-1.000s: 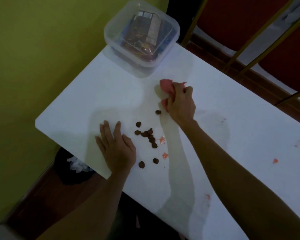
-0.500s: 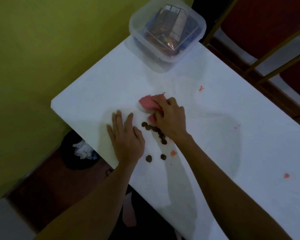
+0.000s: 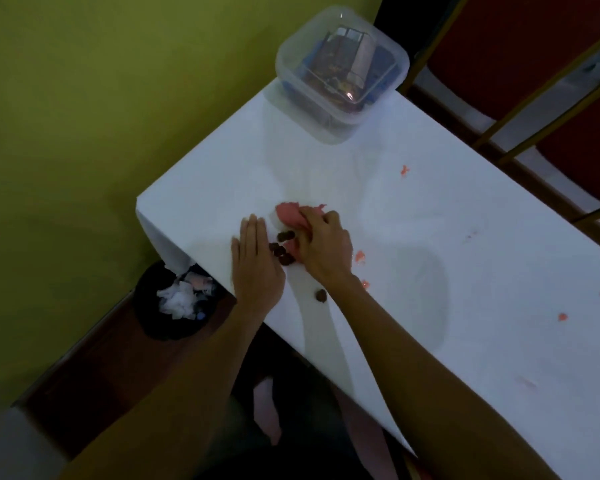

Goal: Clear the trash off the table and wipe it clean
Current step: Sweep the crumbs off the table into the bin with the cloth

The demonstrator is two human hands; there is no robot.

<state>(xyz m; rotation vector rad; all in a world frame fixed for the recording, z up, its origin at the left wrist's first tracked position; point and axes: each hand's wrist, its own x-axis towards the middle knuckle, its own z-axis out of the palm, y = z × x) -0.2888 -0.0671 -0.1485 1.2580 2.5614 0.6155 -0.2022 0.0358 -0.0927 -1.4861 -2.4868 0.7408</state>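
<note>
Hands: both of yours are down on the white surface [image 3: 499,237], close together and not far from its left corner.
Left hand: your left hand [image 3: 257,268] lies flat, palm down, with the fingers straight and together, right by the near edge. Its inner side touches the brown pieces [image 3: 281,251].
Right hand: your right hand [image 3: 324,251] has its fingers curled round a pink cloth [image 3: 290,216] and presses it onto the surface. Part of the cloth sticks out beyond your fingers on the far side.
Trash: the brown pieces are a small cluster of dark, roundish bits packed between your two hands, against the cloth. You cannot tell from here what they are.
Stray bit: a lone brown piece [image 3: 320,295] lies nearer you, just beside your right wrist.
Stains: pink smears [image 3: 360,257] mark the surface just right of your right hand. One more sits toward the far side and others lie well apart toward the right end.
Far corner: a clear plastic tub [image 3: 312,98] stands there, holding dark packets too dim to read.
Floor: a black bin [image 3: 146,317] stands below the corner, left of your left hand, with crumpled paper [image 3: 179,299] inside.
Around: a green wall [image 3: 84,133] on the left, red chairs [image 3: 499,46] with gold frames beyond the far edge.
</note>
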